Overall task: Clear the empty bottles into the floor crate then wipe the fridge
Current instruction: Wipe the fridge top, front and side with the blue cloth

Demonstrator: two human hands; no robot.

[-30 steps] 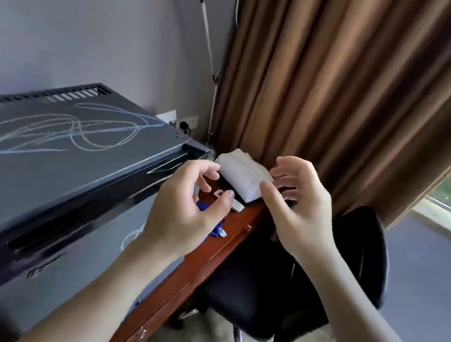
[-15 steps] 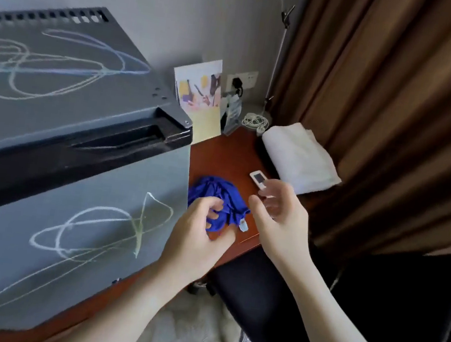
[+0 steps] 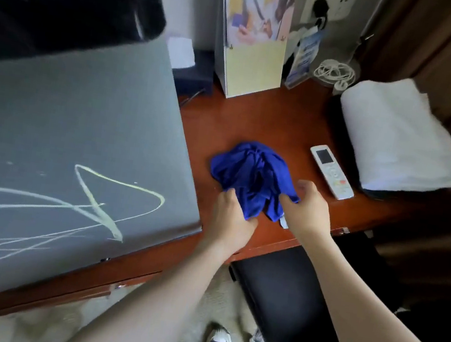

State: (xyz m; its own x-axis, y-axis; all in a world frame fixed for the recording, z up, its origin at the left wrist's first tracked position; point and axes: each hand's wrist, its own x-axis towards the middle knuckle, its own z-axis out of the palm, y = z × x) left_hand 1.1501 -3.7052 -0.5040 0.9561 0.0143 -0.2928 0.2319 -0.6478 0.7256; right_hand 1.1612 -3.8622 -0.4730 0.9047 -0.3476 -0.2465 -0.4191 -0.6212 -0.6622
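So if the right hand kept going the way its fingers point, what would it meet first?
The right hand already grips the blue cloth, so it meets more of that bunched cloth first. Past it probably comes bare desk, though depth is unclear.

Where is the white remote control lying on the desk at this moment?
In the head view, the remote control lies on the desk, right of the blue cloth and beside the folded white towel.

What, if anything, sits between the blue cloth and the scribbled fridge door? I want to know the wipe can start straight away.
Nothing visible does. Both hands, left hand and right hand, grip the blue cloth on the desk; only bare desk lies between it and the fridge door beside it.
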